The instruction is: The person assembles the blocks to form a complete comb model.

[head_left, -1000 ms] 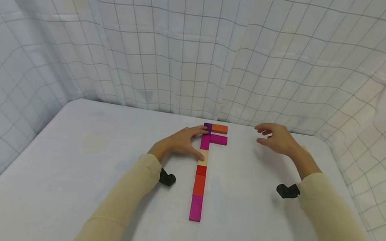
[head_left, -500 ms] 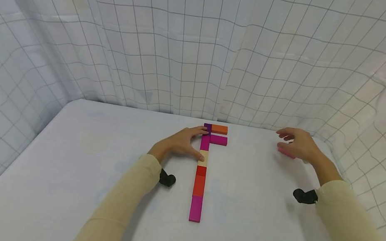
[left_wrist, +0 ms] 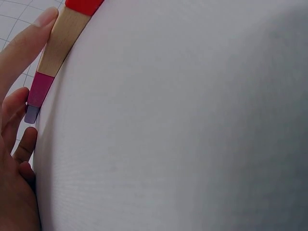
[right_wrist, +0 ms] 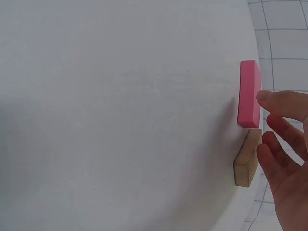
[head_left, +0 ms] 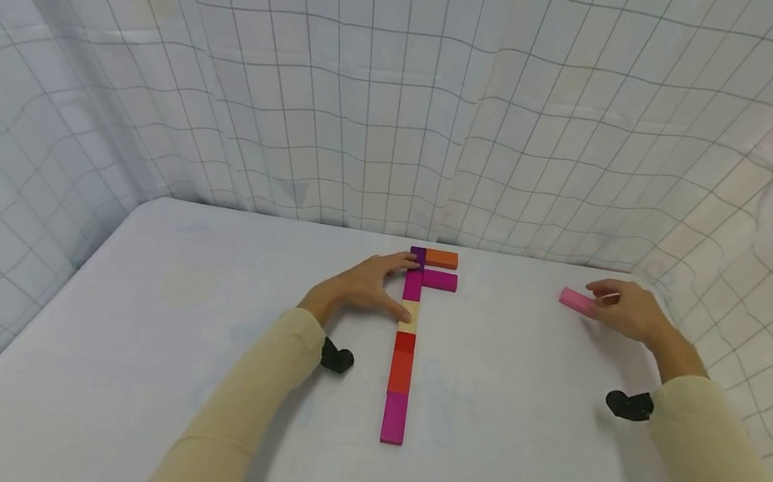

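In the head view, a straight row of flat coloured blocks runs toward me, with the near magenta block (head_left: 394, 417) at its end. My left hand (head_left: 356, 281) rests on the row's far part. Its thumb touches the bare wood block (head_left: 413, 308) and its fingertips touch the purple block (head_left: 418, 252). On the right, my right hand (head_left: 629, 310) is over the table, fingers loosely bent, nearest a pink block (head_left: 576, 301). The right wrist view shows that pink block lying beside the thumb tip, with a wood block (right_wrist: 247, 161) below it near the other fingers.
An orange block (head_left: 442, 259) and a short magenta block (head_left: 440, 281) extend rightward from the row's far end, a gap between them. Red (head_left: 405, 343) and orange-red (head_left: 400, 371) blocks continue the row. A grid-patterned curtain (head_left: 348, 100) surrounds the white table (head_left: 183, 377).
My right hand has moved to the right and slightly nearer, and the pink block has come into view beside it. My left hand stays on the row.
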The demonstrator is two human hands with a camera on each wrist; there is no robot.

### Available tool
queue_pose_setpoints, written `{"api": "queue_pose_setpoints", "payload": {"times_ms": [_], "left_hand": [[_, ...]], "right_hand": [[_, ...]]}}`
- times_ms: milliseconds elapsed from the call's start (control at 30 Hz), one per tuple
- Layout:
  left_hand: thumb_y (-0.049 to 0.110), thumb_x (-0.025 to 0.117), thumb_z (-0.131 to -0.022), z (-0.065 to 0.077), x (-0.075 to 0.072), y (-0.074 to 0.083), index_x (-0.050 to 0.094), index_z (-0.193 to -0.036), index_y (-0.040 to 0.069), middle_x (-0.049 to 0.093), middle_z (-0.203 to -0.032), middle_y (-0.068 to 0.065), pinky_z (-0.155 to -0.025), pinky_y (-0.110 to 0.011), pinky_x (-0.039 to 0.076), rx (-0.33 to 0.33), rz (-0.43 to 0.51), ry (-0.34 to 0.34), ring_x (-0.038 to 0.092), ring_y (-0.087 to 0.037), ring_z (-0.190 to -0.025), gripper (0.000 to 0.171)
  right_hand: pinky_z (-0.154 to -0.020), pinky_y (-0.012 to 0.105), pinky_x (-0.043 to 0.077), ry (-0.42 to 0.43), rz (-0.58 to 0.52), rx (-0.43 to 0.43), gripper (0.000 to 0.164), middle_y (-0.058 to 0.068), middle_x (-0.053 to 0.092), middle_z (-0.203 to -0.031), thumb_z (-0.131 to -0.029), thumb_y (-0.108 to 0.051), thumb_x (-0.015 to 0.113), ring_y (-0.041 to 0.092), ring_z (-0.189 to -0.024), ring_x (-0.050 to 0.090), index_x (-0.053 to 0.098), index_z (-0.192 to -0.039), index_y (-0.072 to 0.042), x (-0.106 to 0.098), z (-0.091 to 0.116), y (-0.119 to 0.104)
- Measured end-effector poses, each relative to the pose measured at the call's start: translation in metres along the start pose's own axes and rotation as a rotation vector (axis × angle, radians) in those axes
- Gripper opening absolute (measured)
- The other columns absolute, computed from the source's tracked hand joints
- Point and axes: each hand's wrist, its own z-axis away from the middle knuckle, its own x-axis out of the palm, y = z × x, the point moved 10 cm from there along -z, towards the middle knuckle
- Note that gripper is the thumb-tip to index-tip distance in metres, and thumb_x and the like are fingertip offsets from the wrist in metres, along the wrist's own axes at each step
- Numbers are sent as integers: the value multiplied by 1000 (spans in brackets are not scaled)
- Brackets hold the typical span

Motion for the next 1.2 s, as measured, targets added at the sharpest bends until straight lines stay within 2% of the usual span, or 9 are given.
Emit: {"api": "queue_pose_setpoints", "payload": {"times_ms": [300, 400, 700, 967, 1200], "left_hand": [[43, 89, -78, 0, -1, 2, 39, -161, 22, 22, -170, -4, -122, -54, 20, 4, 9, -3, 19, -26, -155, 100], [44, 89, -78, 0, -1, 2, 39, -161, 22, 22, -170, -3, -122, -54, 20, 2, 4, -4, 19, -26, -155, 100], [45, 89, -77, 0, -1, 1, 39, -161, 22, 22, -170, -4, -122, -54, 21, 10, 0, -4, 20, -27, -155, 100], [46, 89, -77, 0, 0, 0, 38, -161, 23, 22, -170, -3, -122, -55, 21, 3, -6, -4, 19, -27, -155, 101], [44, 89, -77, 0, -1, 1, 39, -161, 22, 22, -170, -3, -122, -54, 21, 10, 4, -1, 19, -26, -155, 100]], "right_hand": [[-83, 43, 51, 32, 25, 26, 50, 29, 64, -117, -93, -13, 74, 40, -106, 58, 59, -133, 12, 7, -3, 12], [-84, 45, 49, 48, 45, 19, 46, 28, 65, -113, -92, -10, 74, 39, -102, 58, 60, -130, 13, 8, -4, 13], [-89, 53, 48, 60, 40, 11, 40, 30, 64, -115, -94, -4, 72, 42, -105, 58, 60, -129, 12, 9, -4, 12], [-94, 57, 50, 47, 4, 12, 37, 34, 60, -125, -95, -2, 67, 49, -116, 56, 59, -130, 10, 10, -4, 9], [-94, 56, 51, 47, 12, -23, 36, 33, 60, -127, -96, -5, 66, 48, -118, 57, 61, -129, 7, 5, -7, -11]]}}
